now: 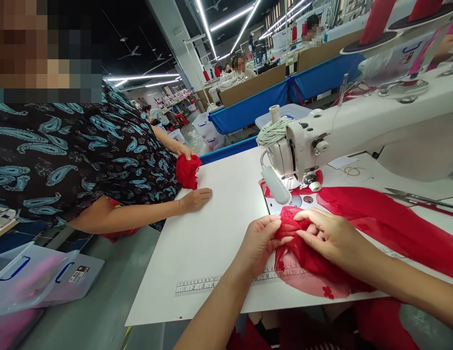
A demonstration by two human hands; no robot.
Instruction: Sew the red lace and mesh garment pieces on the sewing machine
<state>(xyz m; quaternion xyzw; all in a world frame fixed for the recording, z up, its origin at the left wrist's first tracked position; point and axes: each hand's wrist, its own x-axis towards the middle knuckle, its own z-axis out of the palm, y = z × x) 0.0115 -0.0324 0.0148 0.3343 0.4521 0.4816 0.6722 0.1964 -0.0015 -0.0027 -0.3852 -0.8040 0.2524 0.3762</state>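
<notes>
Both my hands pinch a piece of sheer red fabric (314, 262) just in front of the sewing machine (343, 126). My left hand (261, 238) grips its left edge between thumb and fingers. My right hand (328, 231) is closed on the same fabric a little to the right, its fingers curled. Part of the cloth hangs over the table's front edge, and a small red appliqué shows on it. Another stretch of red fabric (390, 214) lies across the machine bed to the right. My fingers hide part of the edge they hold.
A person in a paisley top stands at the left, one hand (184, 155) holding red lace, the other (197, 199) resting on the white table (200, 248). Scissors (412, 197) lie right of the machine head. Plastic bins (76, 272) stand on the floor at left.
</notes>
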